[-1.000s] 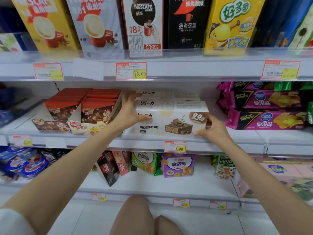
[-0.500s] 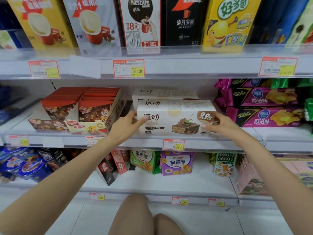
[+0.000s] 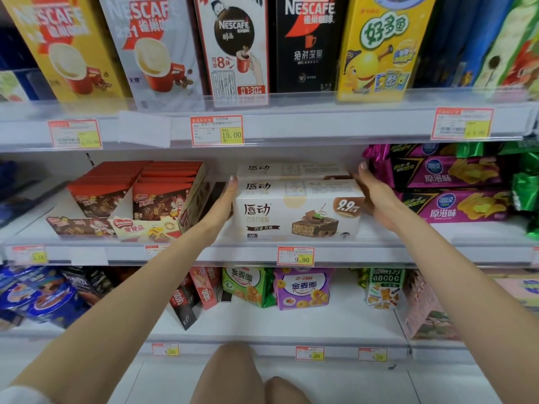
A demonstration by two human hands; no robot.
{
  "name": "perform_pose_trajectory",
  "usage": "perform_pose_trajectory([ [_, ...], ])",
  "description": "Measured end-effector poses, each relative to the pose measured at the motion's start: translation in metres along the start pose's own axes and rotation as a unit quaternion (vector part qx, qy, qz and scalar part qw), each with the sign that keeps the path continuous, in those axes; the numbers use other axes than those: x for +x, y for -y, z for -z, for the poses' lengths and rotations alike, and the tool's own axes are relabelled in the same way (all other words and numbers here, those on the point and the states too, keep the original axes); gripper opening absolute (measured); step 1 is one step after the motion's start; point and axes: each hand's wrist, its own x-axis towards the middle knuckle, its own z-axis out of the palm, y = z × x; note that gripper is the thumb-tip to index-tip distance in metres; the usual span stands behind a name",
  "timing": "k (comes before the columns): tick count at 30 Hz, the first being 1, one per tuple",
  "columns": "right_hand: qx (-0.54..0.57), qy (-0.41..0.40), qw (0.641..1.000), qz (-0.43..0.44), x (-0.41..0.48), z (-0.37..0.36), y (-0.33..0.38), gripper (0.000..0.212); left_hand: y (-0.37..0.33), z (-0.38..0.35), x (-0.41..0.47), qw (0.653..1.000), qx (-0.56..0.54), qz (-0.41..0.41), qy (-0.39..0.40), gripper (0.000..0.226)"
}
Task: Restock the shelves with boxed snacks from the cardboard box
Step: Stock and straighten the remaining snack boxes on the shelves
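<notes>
While both hands bracket it, the white cake box (image 3: 297,211) sits at the front of the middle shelf (image 3: 472,233), right above the 9.90 price tag (image 3: 295,256). Left hand (image 3: 220,207) lies flat on its left end and right hand (image 3: 373,193) flat on its right end; fingers are straight on both, pressing rather than curling round. Placement looks basically done, probably just squaring it up. A second matching box (image 3: 291,169) stands directly behind it, so at least two are shelved. How many remain I cannot tell, since the cardboard box is out of view.

Surface is white shop shelving with a clear front rail and price tags. Red display trays (image 3: 140,193) sit just beside the left hand, and stacked purple chip packs (image 3: 452,205) are close by the right hand. Coffee boxes (image 3: 233,45) stand upright on the shelf above, with bagged ring snacks (image 3: 303,288) on the shelf below. Pale floor (image 3: 379,386) shows at the bottom, along with the person's knees (image 3: 230,374).
</notes>
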Motion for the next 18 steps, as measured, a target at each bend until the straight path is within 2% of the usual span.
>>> perform_pose_trajectory([
  [4, 0.001, -0.002, 1.000, 0.016, -0.003, 0.006, -0.005, 0.029, 0.003, 0.004, -0.006, 0.999, 0.022, -0.017, 0.041, 0.109],
  [5, -0.004, 0.003, 1.000, 0.019, -0.004, 0.007, -0.007, 0.027, 0.005, 0.005, -0.005, 0.998, 0.045, -0.022, 0.041, 0.109],
  [7, -0.013, 0.014, 1.000, 0.023, -0.005, 0.009, -0.009, 0.027, 0.010, 0.003, -0.005, 0.994, 0.092, -0.052, 0.034, 0.090],
  [9, -0.035, 0.030, 0.999, 0.028, -0.005, 0.010, -0.013, 0.036, 0.011, 0.001, -0.005, 0.989, 0.127, -0.073, 0.029, 0.075],
  [11, -0.046, 0.034, 0.998, 0.036, -0.006, 0.007, -0.015, 0.044, 0.012, -0.001, -0.005, 0.987, 0.142, -0.078, 0.009, 0.075],
  [15, -0.072, -0.005, 0.996, 0.045, -0.008, 0.000, -0.016, 0.044, 0.015, -0.009, -0.007, 0.976, 0.191, -0.089, -0.056, 0.082],
  [18, -0.190, -0.051, 0.975, 0.105, -0.012, -0.003, -0.017, 0.042, 0.014, -0.018, -0.016, 0.954, 0.237, -0.120, -0.137, 0.094],
])
